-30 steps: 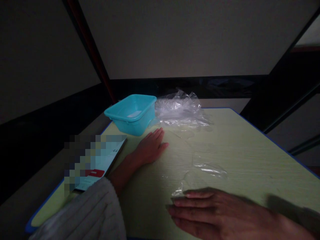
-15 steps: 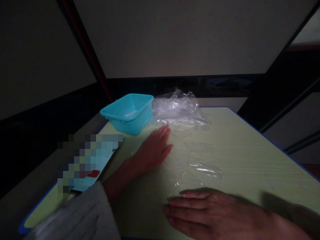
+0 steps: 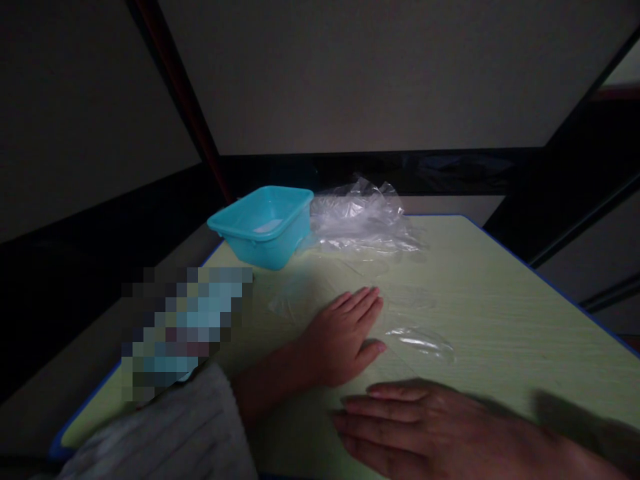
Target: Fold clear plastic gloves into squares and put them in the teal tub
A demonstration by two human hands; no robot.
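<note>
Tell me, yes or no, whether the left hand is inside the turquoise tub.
No, the left hand is palm down over the table, nearer the camera than the turquoise tub.

Dim light here: the wall [image 3: 370, 80] is sunk in gloom, glints are thrown off crumpled plastic [image 3: 357, 223] and clear film [image 3: 423, 341], shadow is cast on the table [image 3: 500, 313] beside the right hand [image 3: 425, 427], one patch [image 3: 193, 327] is masked by pixel blocks.
</note>
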